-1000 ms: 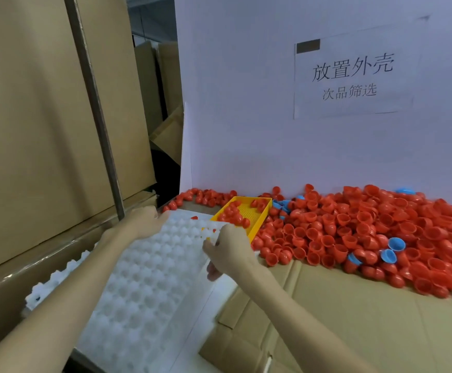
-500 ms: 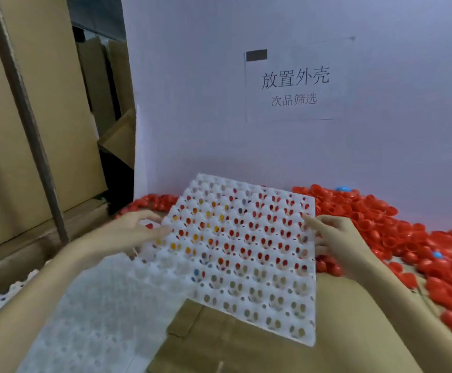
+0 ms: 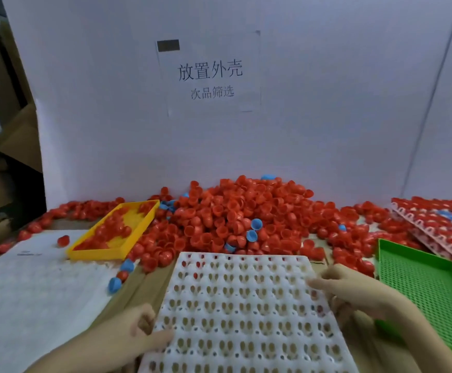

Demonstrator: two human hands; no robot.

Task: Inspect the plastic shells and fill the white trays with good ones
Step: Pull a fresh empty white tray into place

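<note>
I hold an empty white tray [image 3: 242,308] flat in front of me over the cardboard-covered bench [image 3: 136,289]. My left hand [image 3: 136,336] grips its left edge, thumb lying on top across the cups, the other fingers curled underneath out of sight. My right hand [image 3: 354,289] takes the right edge, its fingers [image 3: 317,284] stretched along the top of the tray; whether the rest wrap under the rim I cannot tell. The tray's cups have open bottoms, and brown cardboard and bits of red show through them.

Beyond the tray's far edge lies a big heap of red shells [image 3: 246,211] against the white backboard [image 3: 327,103], with a few blue shells [image 3: 255,224] mixed in. To the left of the heap a yellow basket [image 3: 98,253] holds some red shells, and its near end rests on a stack of white trays [image 3: 31,292] at my left. A green basket [image 3: 432,289] sits just beside my right hand. At the far right lie filled trays [image 3: 440,224] of red shells. A paper sign [image 3: 210,74] with printed characters is stuck on the backboard.
</note>
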